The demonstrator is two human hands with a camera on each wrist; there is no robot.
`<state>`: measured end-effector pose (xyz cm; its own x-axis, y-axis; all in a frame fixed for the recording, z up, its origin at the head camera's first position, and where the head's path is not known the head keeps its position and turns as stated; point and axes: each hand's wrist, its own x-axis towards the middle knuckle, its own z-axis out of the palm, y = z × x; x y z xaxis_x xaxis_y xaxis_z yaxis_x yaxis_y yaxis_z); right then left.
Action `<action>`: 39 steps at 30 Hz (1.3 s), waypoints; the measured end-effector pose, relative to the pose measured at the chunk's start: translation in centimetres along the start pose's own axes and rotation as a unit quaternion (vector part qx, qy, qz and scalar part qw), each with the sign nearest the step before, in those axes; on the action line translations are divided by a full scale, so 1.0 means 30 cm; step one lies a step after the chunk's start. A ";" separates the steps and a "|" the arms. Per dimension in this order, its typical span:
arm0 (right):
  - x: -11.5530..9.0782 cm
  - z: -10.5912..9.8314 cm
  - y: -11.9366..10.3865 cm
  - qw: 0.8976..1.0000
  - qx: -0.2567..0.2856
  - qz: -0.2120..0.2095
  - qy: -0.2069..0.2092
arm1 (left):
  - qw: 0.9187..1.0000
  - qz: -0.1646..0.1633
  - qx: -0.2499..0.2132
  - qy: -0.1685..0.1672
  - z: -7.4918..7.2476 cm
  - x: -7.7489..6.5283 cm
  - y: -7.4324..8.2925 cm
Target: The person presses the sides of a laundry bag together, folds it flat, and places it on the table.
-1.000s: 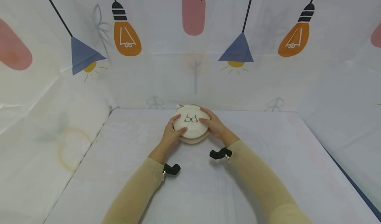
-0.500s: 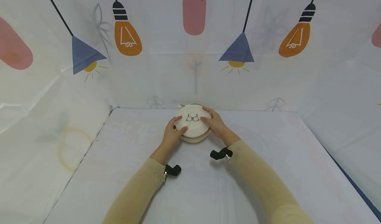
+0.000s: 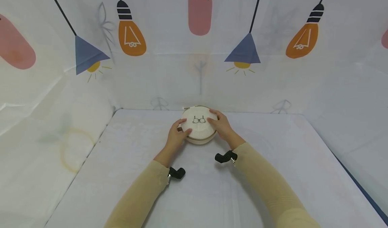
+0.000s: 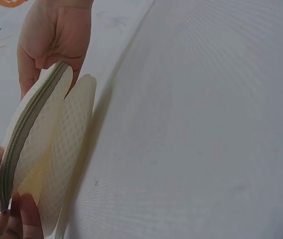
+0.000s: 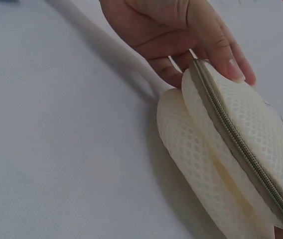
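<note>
A round cream mesh laundry bag (image 3: pixel 200 128), with a small bra-shaped line drawing on top, is near the far edge of the table. My left hand (image 3: pixel 175 135) grips its left side, thumb on the top face and fingers at the rim. On the opposite side, my right hand (image 3: pixel 223 127) holds the rim with its thumb also on top. Both wrist views show the padded mesh side in two layers with a gap between them. An olive-green zipper (image 4: pixel 24 122) runs along the upper layer and looks closed where it shows.
A white cloth covers the table (image 3: pixel 206 194). Close behind the bag stands a white fabric backdrop (image 3: pixel 175 76) printed with lamps and bulbs. Each wrist wears a black camera mount, such as the right mount (image 3: pixel 225 156).
The bag has shifted slightly right and a little away in the head view, with both hands keeping hold. The whole head view has also drifted a little.
</note>
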<state>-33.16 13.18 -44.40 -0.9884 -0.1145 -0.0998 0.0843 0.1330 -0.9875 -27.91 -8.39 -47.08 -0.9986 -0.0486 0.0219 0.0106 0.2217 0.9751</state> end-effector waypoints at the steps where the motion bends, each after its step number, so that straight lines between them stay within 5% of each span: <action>1: 0.000 0.000 0.002 1.000 -0.015 -0.004 0.004 | 1.000 -0.003 0.001 0.000 0.000 0.000 0.000; 10: -0.012 0.000 0.017 0.986 -0.159 -0.041 0.043 | 1.000 -0.005 0.012 0.005 0.000 0.001 0.000; 21: -0.001 0.002 0.031 0.962 -0.257 -0.083 0.052 | 0.994 0.045 0.095 -0.005 -0.004 0.018 -0.012; 39: -0.031 -0.052 0.019 0.902 -0.404 -0.146 -0.042 | 0.977 0.083 0.195 -0.011 -0.007 0.020 -0.006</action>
<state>-32.39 14.89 -44.67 -0.9375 -0.3311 0.1070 -0.3314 0.7559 -0.5647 -28.51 -8.66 -47.20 -0.9856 0.0407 0.1639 0.1569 0.5793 0.7998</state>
